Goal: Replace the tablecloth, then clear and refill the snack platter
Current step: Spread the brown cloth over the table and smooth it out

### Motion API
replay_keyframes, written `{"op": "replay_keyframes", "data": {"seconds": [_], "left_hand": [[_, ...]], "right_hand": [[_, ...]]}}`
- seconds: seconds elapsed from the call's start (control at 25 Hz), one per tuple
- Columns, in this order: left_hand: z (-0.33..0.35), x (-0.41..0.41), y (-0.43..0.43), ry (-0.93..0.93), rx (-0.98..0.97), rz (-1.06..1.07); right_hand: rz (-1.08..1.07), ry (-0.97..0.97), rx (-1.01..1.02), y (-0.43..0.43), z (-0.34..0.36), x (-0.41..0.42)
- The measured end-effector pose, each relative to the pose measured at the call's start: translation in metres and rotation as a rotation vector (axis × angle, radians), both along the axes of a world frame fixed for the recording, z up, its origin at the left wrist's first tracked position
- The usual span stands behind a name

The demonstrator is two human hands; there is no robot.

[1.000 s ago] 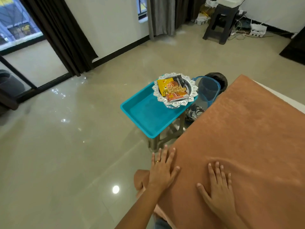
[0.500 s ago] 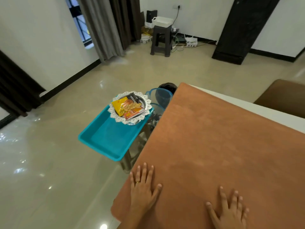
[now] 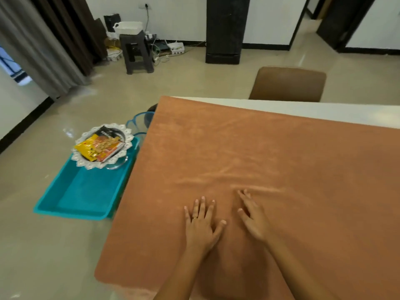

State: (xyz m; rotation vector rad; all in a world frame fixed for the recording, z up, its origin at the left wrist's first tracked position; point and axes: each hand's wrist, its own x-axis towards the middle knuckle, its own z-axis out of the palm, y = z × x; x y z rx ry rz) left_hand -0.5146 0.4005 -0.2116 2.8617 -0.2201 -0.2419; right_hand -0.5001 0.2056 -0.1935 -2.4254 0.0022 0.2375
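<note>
An orange-brown tablecloth covers most of the white table, with a bare white strip along the far edge. My left hand lies flat on the cloth, fingers spread, a ring on one finger. My right hand presses flat beside it, just below a low wrinkle in the cloth. Left of the table, a silver scalloped snack platter holds a yellow and red snack packet and a dark packet. The platter sits in a teal tray.
A blue plastic basket stands by the table's far left corner. A brown chair is behind the table. A dark stool with a white basket, cables, curtains and a black pillar stand along the back wall. Glossy floor lies on the left.
My view has swung right. Both hands have slid inward over the cloth and now lie close together near the middle of the near side.
</note>
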Motion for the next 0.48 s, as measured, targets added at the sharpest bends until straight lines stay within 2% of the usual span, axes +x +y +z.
{"op": "replay_keyframes", "data": {"seconds": [0.04, 0.12, 0.2, 0.28, 0.4, 0.48], "left_hand": [[0.002, 0.004, -0.009, -0.004, 0.002, 0.041], [0.010, 0.014, -0.023, 0.001, 0.024, 0.135], [0.019, 0.025, -0.046, 0.014, 0.055, 0.165], [0.023, 0.030, -0.087, 0.045, 0.027, 0.077], [0.017, 0.034, -0.155, 0.051, -0.106, -0.118], [0.010, 0.038, -0.196, 0.058, -0.122, -0.159]], "right_hand": [[-0.109, -0.050, 0.001, -0.025, 0.001, -0.007], [-0.326, -0.112, -0.250, -0.081, -0.004, -0.030], [-0.432, -0.003, -0.437, -0.124, -0.011, -0.052], [-0.427, 0.070, -0.503, -0.147, -0.020, -0.060], [-0.404, 0.053, -0.533, -0.148, -0.025, -0.047], [-0.387, 0.021, -0.529, -0.157, -0.026, -0.040]]}}
